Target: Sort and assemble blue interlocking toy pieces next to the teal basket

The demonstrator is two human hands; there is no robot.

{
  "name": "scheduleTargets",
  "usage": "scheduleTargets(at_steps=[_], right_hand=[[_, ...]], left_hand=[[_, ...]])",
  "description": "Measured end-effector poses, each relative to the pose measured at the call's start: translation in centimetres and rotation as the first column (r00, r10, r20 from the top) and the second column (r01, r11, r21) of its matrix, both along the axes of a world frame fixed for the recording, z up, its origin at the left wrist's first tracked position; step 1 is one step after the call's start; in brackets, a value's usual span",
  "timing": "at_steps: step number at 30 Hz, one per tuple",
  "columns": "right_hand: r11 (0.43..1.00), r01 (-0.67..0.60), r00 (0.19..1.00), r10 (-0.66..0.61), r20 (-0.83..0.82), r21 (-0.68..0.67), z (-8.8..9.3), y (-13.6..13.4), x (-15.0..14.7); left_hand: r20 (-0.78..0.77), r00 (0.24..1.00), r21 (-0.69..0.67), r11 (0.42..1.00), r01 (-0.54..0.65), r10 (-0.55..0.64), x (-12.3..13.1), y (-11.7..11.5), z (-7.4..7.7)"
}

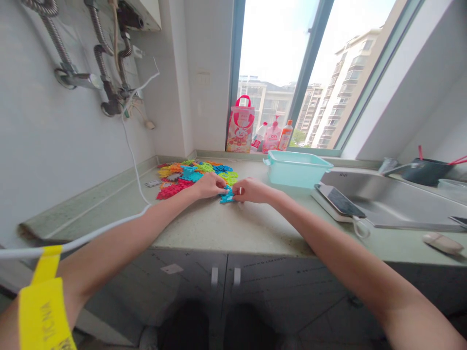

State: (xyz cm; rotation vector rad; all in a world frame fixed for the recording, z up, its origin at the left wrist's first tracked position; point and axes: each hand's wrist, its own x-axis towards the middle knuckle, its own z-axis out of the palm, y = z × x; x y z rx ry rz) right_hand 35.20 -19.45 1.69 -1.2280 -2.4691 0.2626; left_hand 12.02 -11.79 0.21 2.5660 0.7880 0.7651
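Both my arms reach forward over a pale green countertop (226, 228). My left hand (210, 185) and my right hand (251, 190) meet over a small blue plastic building piece (226, 196) and both pinch it with closed fingers. Just behind my left hand lies a heap of colourful plastic building pieces (189, 176) in red, orange, yellow, green and blue. A red flat piece (170, 190) lies at the heap's near edge.
A teal plastic tub (296, 167) stands right of my hands. A phone on a white scale (339, 200) sits by the steel sink (394, 197). Bottles and a pink bag (241, 125) line the window sill. A white cable (109, 223) crosses the counter at left.
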Motion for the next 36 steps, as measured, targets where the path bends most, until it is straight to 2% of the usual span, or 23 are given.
scheduleTargets(at_steps=[4,8,11,14,16,18,21,24,27,29,32,36], right_hand=[[0.998,-0.002,0.999,0.000,0.043,0.060,0.1,-0.1,-0.2],[0.999,-0.029,0.999,0.028,0.030,0.021,0.2,0.2,-0.2],[1.000,0.005,0.999,-0.004,0.036,-0.011,0.3,0.9,0.6],[0.993,0.112,0.988,-0.115,0.106,0.033,0.7,1.5,2.7],[0.978,0.197,0.970,-0.205,0.130,0.068,1.0,1.9,4.5],[0.954,0.280,0.949,-0.293,0.120,0.112,1.3,2.2,6.2],[0.916,0.361,0.921,-0.379,0.087,0.175,1.4,2.8,7.8],[0.929,0.347,0.927,-0.361,0.103,0.131,1.0,3.0,8.1],[0.949,0.313,0.938,-0.316,0.142,0.042,0.6,3.0,7.9],[0.950,0.312,0.938,-0.313,0.150,0.034,0.6,2.9,7.8],[0.938,0.324,0.932,-0.339,0.126,0.121,0.9,2.7,7.8],[0.907,0.314,0.946,-0.325,-0.008,0.280,1.8,1.8,6.8]], left_hand=[[-0.029,0.999,0.113,0.994,-0.016,0.019,0.1,-0.5,0.0],[-0.055,0.996,0.179,0.982,-0.065,0.076,0.5,-0.9,-0.1],[-0.055,0.987,0.244,0.960,-0.135,0.152,0.2,-1.2,0.8],[0.003,0.957,0.355,0.894,-0.273,0.292,-1.5,-0.7,2.6],[0.015,0.908,0.441,0.812,-0.382,0.419,-3.4,0.3,3.7],[-0.057,0.853,0.520,0.745,-0.418,0.518,-5.6,1.6,4.3],[-0.251,0.716,0.535,0.709,-0.459,0.652,-8.4,3.7,4.2],[-0.337,0.620,0.494,0.694,-0.524,0.708,-9.8,5.0,3.7],[-0.309,0.617,0.480,0.679,-0.556,0.724,-10.3,5.5,3.6],[-0.257,0.624,0.485,0.657,-0.578,0.738,-10.3,5.4,3.8],[-0.137,0.657,0.484,0.628,-0.609,0.742,-9.9,4.8,4.4],[0.100,0.738,0.446,0.633,-0.633,0.667,-8.4,3.4,5.1]])
